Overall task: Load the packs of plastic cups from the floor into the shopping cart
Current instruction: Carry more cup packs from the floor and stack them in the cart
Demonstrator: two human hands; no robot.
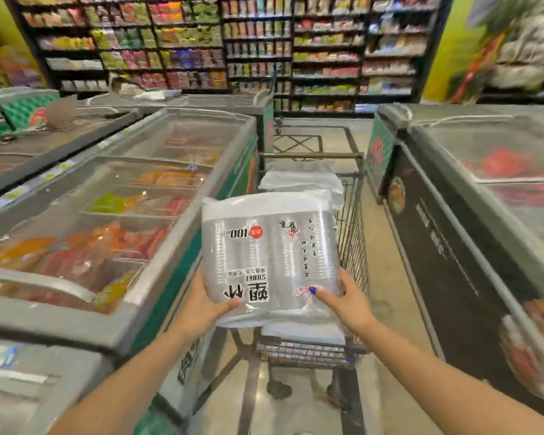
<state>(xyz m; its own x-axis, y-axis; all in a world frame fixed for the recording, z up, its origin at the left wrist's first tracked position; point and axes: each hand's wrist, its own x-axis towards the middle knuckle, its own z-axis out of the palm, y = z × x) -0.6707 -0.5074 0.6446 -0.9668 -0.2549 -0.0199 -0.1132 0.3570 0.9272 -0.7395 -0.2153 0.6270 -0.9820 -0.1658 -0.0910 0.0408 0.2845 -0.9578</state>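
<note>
- The left hand has its thumb laid across the printed face of a pack of plastic cups; the other fingers are wrapped under the near left corner, out of sight, so the hand is clamped on the pack.
- The right hand grips the near right corner the same way — thumb with a blue nail on top, the remaining fingers curled round the side and underneath.
- Held between both hands, the pack is tilted up toward the camera, its label upside down from this view, and it hangs over the near end of the shopping cart.
- Whether its far edge already rests on the packs below cannot be told; it looks close to them.
- In the cart lie other packs in clear wrap, stacked up to about the rim — at least two show beyond the held one, and another edge shows beneath it.
- Judged from this, the loading is well under way: several packs are in, and this one is about to be set on top.
- The floor seen beside and under the cart shows no further packs; what lies behind the person is out of view, so whether any are left cannot be said.
- Freezer chests flank the cart closely on both sides.
</note>
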